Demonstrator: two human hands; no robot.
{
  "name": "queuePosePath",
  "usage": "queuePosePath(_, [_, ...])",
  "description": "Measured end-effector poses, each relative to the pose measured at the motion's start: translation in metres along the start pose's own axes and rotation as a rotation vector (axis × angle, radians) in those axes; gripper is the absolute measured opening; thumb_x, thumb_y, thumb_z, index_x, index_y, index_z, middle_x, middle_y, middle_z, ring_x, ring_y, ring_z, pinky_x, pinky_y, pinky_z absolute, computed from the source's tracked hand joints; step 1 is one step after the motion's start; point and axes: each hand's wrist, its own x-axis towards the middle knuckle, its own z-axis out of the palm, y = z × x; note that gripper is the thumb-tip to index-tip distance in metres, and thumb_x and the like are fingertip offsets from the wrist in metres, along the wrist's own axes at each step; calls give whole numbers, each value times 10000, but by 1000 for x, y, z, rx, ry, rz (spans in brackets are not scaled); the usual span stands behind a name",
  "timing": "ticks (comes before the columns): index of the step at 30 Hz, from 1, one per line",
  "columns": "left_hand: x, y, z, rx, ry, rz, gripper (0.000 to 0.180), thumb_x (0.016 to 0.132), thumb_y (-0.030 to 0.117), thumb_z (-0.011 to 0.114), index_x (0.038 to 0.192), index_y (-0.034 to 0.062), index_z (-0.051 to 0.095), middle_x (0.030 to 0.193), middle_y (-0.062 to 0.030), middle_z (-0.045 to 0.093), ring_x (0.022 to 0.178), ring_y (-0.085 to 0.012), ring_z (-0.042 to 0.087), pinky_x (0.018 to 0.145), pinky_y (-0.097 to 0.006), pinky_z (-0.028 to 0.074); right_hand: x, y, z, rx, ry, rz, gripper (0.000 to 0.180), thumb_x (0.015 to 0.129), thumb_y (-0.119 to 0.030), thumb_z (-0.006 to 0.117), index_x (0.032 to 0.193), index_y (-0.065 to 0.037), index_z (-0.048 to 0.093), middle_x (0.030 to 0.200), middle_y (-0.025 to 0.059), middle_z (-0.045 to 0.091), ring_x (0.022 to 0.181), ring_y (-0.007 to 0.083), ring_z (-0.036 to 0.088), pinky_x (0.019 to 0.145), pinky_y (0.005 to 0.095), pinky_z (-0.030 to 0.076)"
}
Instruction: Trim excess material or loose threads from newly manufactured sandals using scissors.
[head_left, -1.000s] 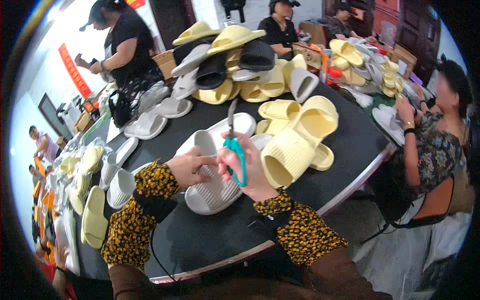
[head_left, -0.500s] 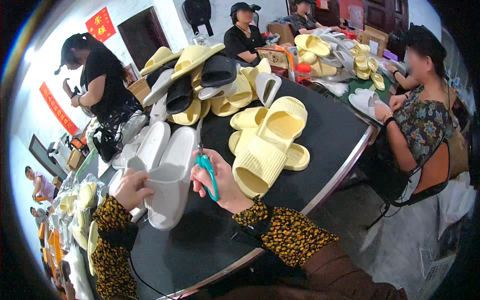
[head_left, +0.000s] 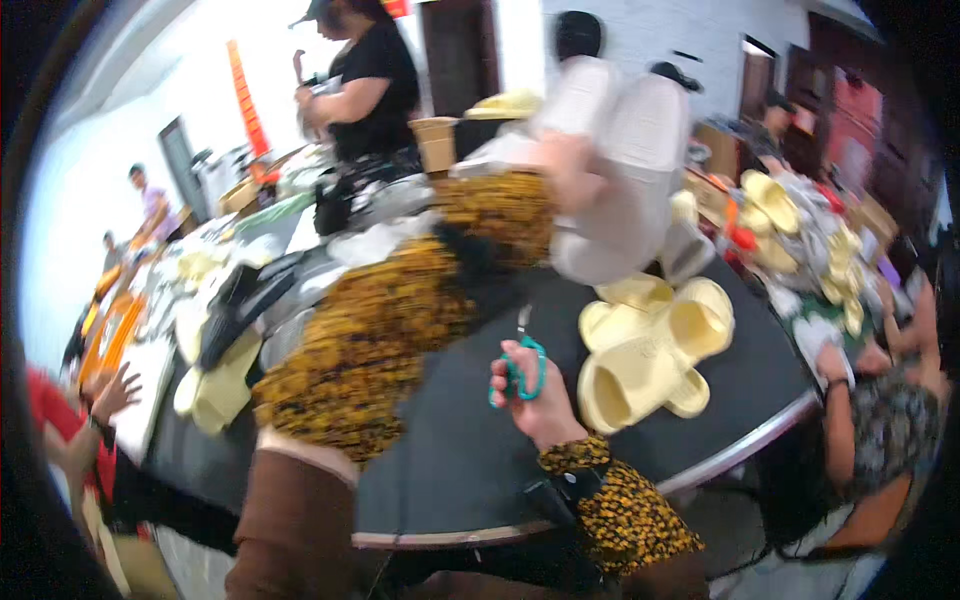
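Observation:
My left arm stretches forward over the table, and my left hand point(head_left: 578, 172), smeared by motion, is closed on a pair of white slippers point(head_left: 645, 150). The pair is held up beyond the yellow slippers point(head_left: 650, 365), which lie stacked crosswise on the dark table. My right hand point(head_left: 548, 402) is just left of that yellow stack, with its fingers wrapped round teal-handled scissors point(head_left: 519, 376). The scissor blades point away from me. The far slipper pile is largely hidden behind the white pair and my left arm.
Dark slippers point(head_left: 245, 305) and another yellow slipper point(head_left: 220, 390) lie left on the black table point(head_left: 455, 440). A co-worker's hand point(head_left: 118, 392) with spread fingers is at the left edge. Another person point(head_left: 375, 90) stands behind. More slippers point(head_left: 770, 205) are heaped at right, near a seated person.
The view has swung left. My left hand has carried the white slippers forward and up, past the yellow stack. The scissors remain in my right hand, now away from the white slippers.

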Motion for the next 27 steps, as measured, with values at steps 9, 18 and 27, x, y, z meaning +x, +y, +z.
queuePosePath(9, [-49, 74, 66, -240, -274, -26, 473, 727, 199, 642, 1183, 143, 535, 1138, -206, 470, 1016, -370, 556, 855, -451, 473, 4, -4, -23, 27, 129, 25, 223, 837, -216, 466, 977, -105, 600, 914, 40, 643, 679, 216, 596, 481, 367, 445])
queuePosePath(18, [-135, -67, 2, -137, 35, -60, 295, 778, 191, 614, 1033, 43, 604, 1066, -160, 580, 1008, -318, 554, 874, -404, 458, 0, -8, 1, -101, 91, 58, 266, 806, -238, 653, 1000, -103, 530, 719, 50, 534, 568, 147, 532, 433, 302, 417])
queuePosePath(27, [-283, -240, -88, 642, -306, -612, 326, 778, 248, 582, 1072, 108, 591, 1159, -145, 500, 1163, -310, 418, 942, -457, 336, 2, -2, 7, -215, 95, 22, 223, 845, -220, 605, 1009, -92, 522, 711, 44, 548, 559, 142, 534, 428, 281, 415])
